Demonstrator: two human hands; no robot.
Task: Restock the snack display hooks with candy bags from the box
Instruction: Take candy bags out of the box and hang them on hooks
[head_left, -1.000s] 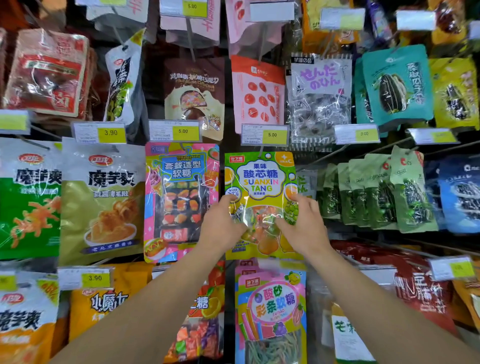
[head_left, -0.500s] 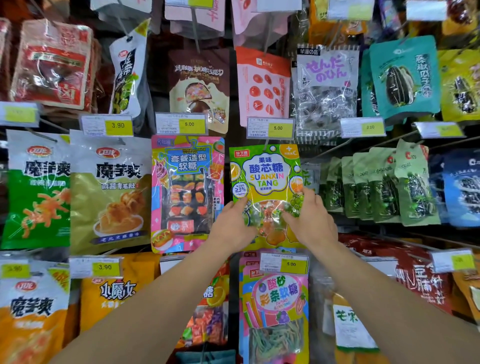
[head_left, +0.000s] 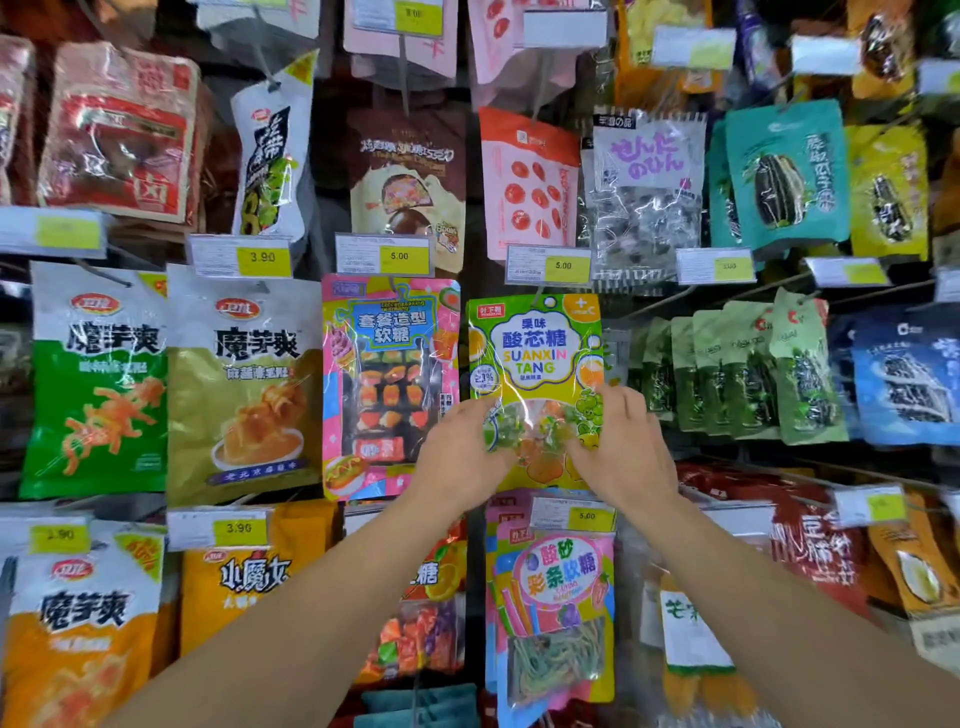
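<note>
A yellow-green candy bag (head_left: 535, 353) marked SUANXIN TANG hangs upright in the middle of the display, its top just under a 5.00 price tag (head_left: 548, 265). My left hand (head_left: 462, 457) grips its lower left edge, thumb on the front. My right hand (head_left: 621, 452) grips the lower right edge the same way. The bag's hook is hidden behind the tag, so I cannot tell whether the hole is on it. The box is out of view.
A pink sushi-gummy bag (head_left: 389, 384) hangs just left, green seed packs (head_left: 743, 374) just right. Below hangs a pink strip-candy bag (head_left: 556, 613) under its own price tag (head_left: 571, 514). Konjac snack bags (head_left: 244, 384) fill the left columns.
Both hands have kept their hold on the candy bag. The view has shifted slightly, and the bag now sits a little higher, close under the price tag.
</note>
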